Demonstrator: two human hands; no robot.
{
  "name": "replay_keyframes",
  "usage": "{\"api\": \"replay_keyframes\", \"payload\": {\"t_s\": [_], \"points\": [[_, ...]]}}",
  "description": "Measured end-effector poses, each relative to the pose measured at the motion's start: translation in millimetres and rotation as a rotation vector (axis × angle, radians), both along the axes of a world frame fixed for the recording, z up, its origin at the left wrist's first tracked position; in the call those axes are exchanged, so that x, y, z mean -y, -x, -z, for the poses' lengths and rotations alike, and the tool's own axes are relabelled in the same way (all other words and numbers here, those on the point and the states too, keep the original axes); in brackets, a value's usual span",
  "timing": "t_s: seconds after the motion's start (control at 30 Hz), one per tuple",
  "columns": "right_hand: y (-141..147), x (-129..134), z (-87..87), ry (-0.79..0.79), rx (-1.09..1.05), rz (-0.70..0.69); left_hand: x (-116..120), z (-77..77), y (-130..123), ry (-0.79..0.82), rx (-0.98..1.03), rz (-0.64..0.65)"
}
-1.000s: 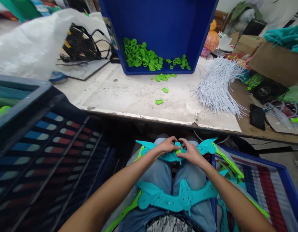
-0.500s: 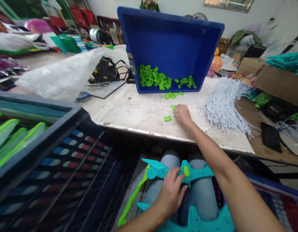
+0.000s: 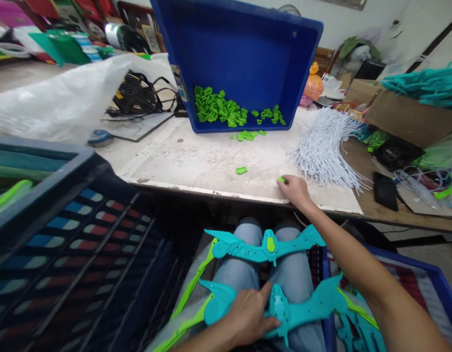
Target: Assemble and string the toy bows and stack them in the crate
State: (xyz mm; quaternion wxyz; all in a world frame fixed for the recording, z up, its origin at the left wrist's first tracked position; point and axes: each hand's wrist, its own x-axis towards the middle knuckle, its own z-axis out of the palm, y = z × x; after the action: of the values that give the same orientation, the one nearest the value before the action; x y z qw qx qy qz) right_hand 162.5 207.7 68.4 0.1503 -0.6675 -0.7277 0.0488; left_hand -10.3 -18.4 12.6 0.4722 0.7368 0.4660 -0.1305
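Observation:
My right hand (image 3: 296, 190) pinches a small green plastic piece (image 3: 281, 179) at the front edge of the white tabletop. Across my lap lie two teal bow-shaped plastic parts with green arms at their ends. The farther teal part (image 3: 244, 250) has a green piece (image 3: 271, 244) set in its middle. On the nearer teal part (image 3: 302, 313), the middle shows no green piece. My left hand (image 3: 247, 313) grips this nearer part just left of its middle, thumb and fingers partly around it. One loose green piece (image 3: 241, 170) lies on the tabletop to the left of my right hand.
A blue bin (image 3: 244, 63) tipped on its side holds many green pieces (image 3: 218, 107), with several spilled at its lip. White ties (image 3: 328, 146) lie in a bundle at right. A dark crate (image 3: 112, 181) stands at left, a blue crate (image 3: 423, 274) at lower right.
My right hand has picked up a green piece and drawn it back toward the table's front edge. My left hand has moved from the farther teal part to the nearer one. The view has shifted.

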Motion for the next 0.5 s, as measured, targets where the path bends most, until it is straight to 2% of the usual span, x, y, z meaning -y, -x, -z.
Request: {"api": "replay_keyframes", "payload": {"t_s": [0.1,0.2,0.27,0.37,0.5], "points": [[-19.3,25.4,0.8,-0.062,0.153,-0.049,-8.6,-3.2,8.7,-0.066,-0.025,0.016],[-35.0,31.8,3.9,-0.141,0.139,-0.191,-15.0,-3.2,11.2,-0.071,-0.068,0.046],[-43.3,25.3,7.2,-0.166,0.071,-0.372,-18.6,-1.3,10.1,-0.045,-0.075,0.07],[-48.9,5.4,10.3,-0.065,0.0,-0.576,-25.3,4.7,8.2,0.0,0.0,0.078],[-45.7,-7.9,5.3,0.028,-0.029,-0.578,-36.2,15.5,8.2,0.106,0.234,0.057]]}}
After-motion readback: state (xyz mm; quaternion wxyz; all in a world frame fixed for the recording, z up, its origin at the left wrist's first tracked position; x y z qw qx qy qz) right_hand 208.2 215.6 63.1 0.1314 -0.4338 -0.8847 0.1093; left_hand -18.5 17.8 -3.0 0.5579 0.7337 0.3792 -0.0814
